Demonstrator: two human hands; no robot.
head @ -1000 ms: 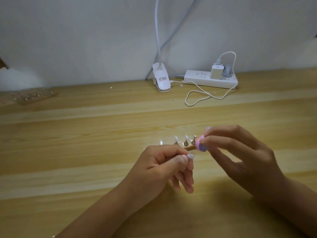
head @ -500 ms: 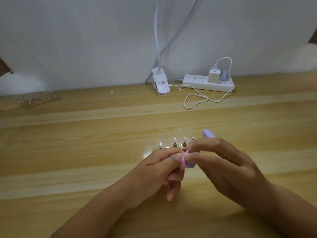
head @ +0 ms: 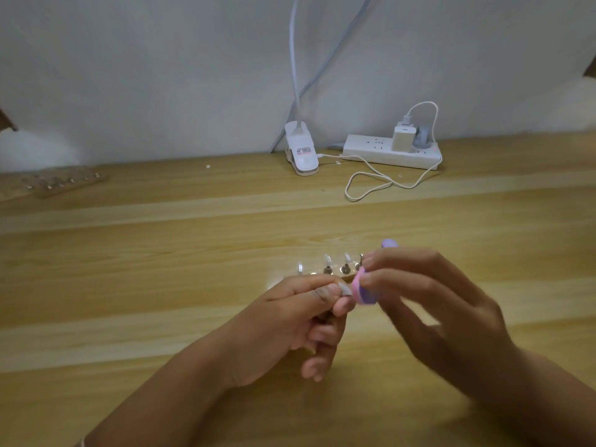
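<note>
My left hand (head: 290, 321) pinches a small pale false nail (head: 344, 290) between thumb and forefinger. My right hand (head: 435, 314) holds a pink and purple nail file block (head: 362, 293) between thumb and fingers, its lower end touching the nail; its upper purple tip (head: 389, 243) sticks out above the fingers. Just behind both hands, a wooden strip (head: 317, 271) with several clear nail tips on small metal stands lies on the wooden table (head: 161, 285). Part of the strip is hidden by my fingers.
At the back by the wall stand a white clip lamp base (head: 301, 153) and a white power strip (head: 392, 151) with a charger and a looping white cable (head: 371, 185). Another wooden strip with studs (head: 64, 182) lies at the far left.
My right hand came down and left from beside the strip, bringing the file block against the nail in my left hand. The view shifted slightly.
</note>
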